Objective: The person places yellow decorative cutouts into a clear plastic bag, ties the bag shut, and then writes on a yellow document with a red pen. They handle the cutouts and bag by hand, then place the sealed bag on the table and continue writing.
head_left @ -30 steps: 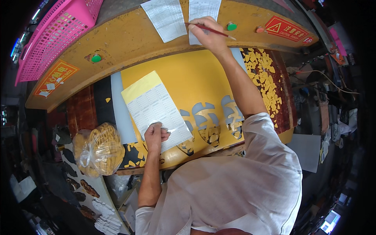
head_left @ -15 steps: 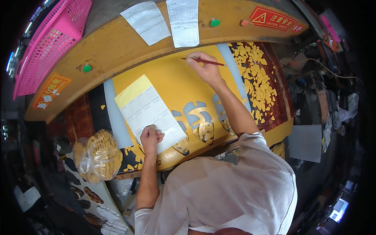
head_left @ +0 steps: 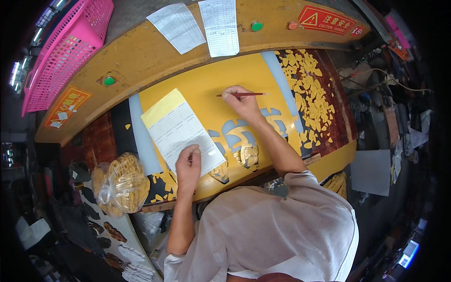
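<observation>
Yellow offcuts (head_left: 312, 96) litter the right side of the machine bed (head_left: 342, 113), before a mustard crossbeam (head_left: 141, 61). Clamped on a dark-red pen (head_left: 256, 94), the right hand (head_left: 243, 103) is well apart from a printed paper list (head_left: 174, 124). Curled fingers of the left hand (head_left: 189, 164) overlap the list's lower part; whether they pinch it, I cannot tell. Light pressure there should steady the page, with the pen pinched loosely. White, pale yellow across its top, the list slants over yellow sheeting (head_left: 211, 77), left of sole-shaped cut-outs (head_left: 240, 141).

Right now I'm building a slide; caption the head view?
Right hand holding a slim red pencil-like stick above a cut yellow sheet, left hand at a printed paper.
</observation>
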